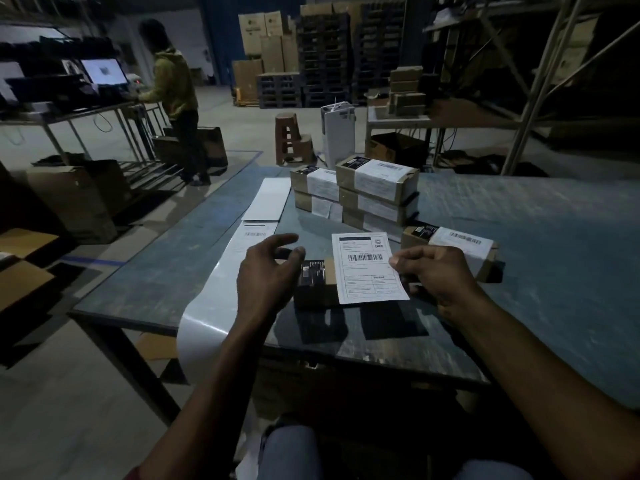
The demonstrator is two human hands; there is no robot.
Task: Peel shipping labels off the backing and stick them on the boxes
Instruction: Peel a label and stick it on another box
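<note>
Head view: a shipping label held over a small box on the desk.
The right hand (433, 271) pinches the label (369, 267), printed "CRED" and "Pre-Paid" with a barcode, above the brown box (317, 284); the left hand (265, 275) hovers with fingers loosely spread, holding nothing, beside the backing strip (214, 296) on the desk (536, 244).

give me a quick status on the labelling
Right hand pinching label over unlabelled box. Left hand open beside box. Nothing in the way.
</note>
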